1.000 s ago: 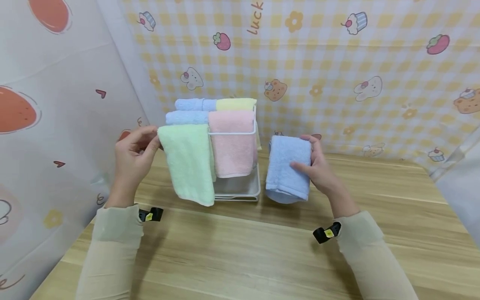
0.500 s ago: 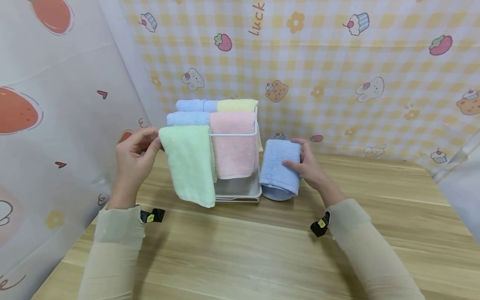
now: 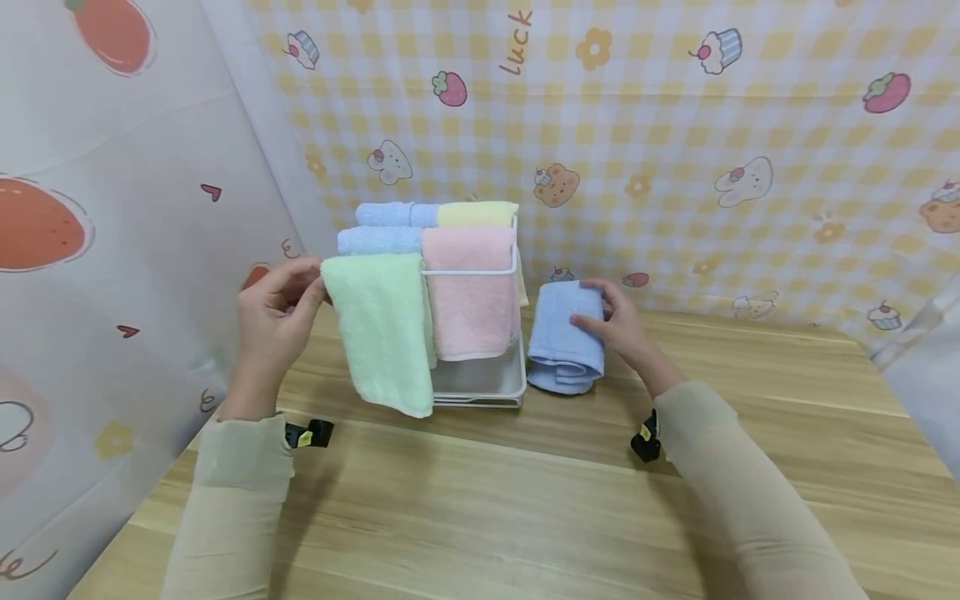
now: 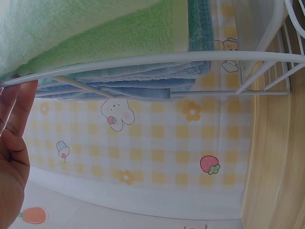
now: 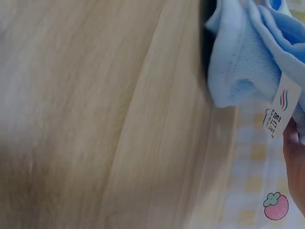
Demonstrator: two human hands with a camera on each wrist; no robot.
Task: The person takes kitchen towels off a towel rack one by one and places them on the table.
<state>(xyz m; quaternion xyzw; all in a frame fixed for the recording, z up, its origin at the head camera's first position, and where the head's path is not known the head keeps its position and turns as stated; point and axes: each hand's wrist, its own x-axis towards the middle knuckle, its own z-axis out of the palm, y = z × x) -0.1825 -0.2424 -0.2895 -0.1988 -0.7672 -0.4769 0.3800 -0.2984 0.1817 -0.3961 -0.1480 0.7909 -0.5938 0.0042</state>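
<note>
A white wire towel rack (image 3: 468,272) stands on the table with several small towels over its bars. My left hand (image 3: 272,325) pinches the rack's upper left corner, beside the edge of a green towel (image 3: 382,333) that hangs in front. In the left wrist view, the fingers (image 4: 26,95) meet the white rail. Right of the rack, my right hand (image 3: 618,325) grips a folded blue towel (image 3: 562,333), thumb on its front face. A white label (image 5: 283,106) sticks out from this towel in the right wrist view.
A pink towel (image 3: 471,300) hangs right of the green one. Behind are blue towels (image 3: 378,240) and a yellow towel (image 3: 477,214). A grey tray (image 3: 480,375) forms the rack's base. A checked cloth (image 3: 645,125) backs the wooden table (image 3: 480,517).
My right hand has brought the blue towel leftward, close to the rack's right side, then slightly back right. My left hand stays at the rack's corner.
</note>
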